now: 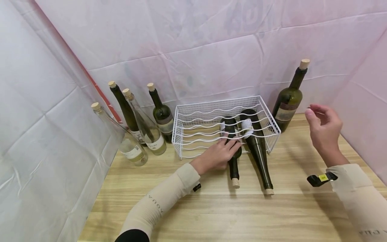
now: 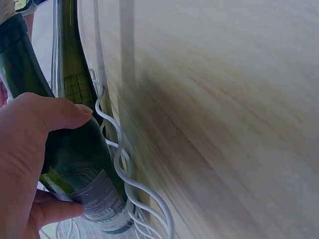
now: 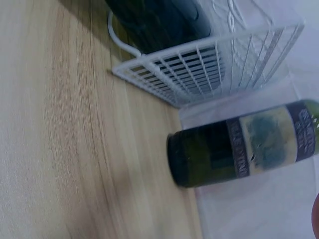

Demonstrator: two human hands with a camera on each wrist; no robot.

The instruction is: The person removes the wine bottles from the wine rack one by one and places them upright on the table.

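My left hand [image 1: 218, 154] grips a dark green wine bottle [image 1: 233, 169] that lies in the white wire wine rack [image 1: 270, 115], its corked neck pointing toward me. In the left wrist view, the thumb [image 2: 65, 112] lies across the bottle [image 2: 82, 154] and a finger curls under it beside the label. Just right of it, a longer dark bottle [image 1: 259, 158] also lies on the wavy wires, cork forward. My right hand [image 1: 326, 129] is raised, fingers loosely bent and holding nothing, to the right of an upright green bottle [image 1: 287, 101].
Left of the rack stand several corked bottles: a clear one [image 1: 133, 153], another clear one [image 1: 155, 141], a tall dark one [image 1: 125, 107] and a short green one [image 1: 163, 112]. White cloth [image 1: 211, 50] hangs behind and at both sides of the wooden table [image 1: 211, 215].
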